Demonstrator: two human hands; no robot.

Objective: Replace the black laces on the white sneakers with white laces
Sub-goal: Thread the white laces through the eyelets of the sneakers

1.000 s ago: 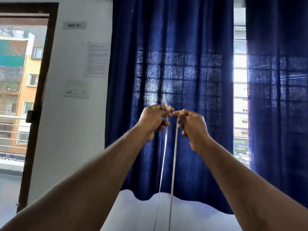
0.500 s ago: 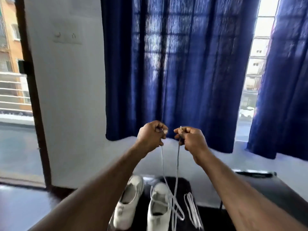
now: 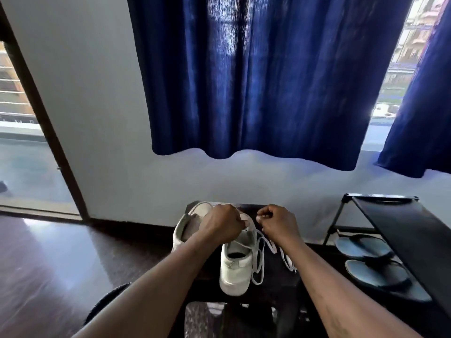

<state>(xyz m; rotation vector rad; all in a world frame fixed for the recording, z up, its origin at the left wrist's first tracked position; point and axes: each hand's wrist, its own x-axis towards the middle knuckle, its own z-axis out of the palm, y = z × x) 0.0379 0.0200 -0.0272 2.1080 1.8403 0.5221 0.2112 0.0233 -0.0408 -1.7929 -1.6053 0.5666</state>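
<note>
Blue curtain at 12 o'clock. Dark desk carries two white sneakers. Left hand, right hand close together, each pinching one white lace end. Judgement: keep ends level, pull evenly, lace flat.

Blue curtains are hanging against a white wall, daylight glowing through them. A dark-framed doorway is opening at left onto dark glossy floor. A black rack is standing at right, holding sandals.
</note>
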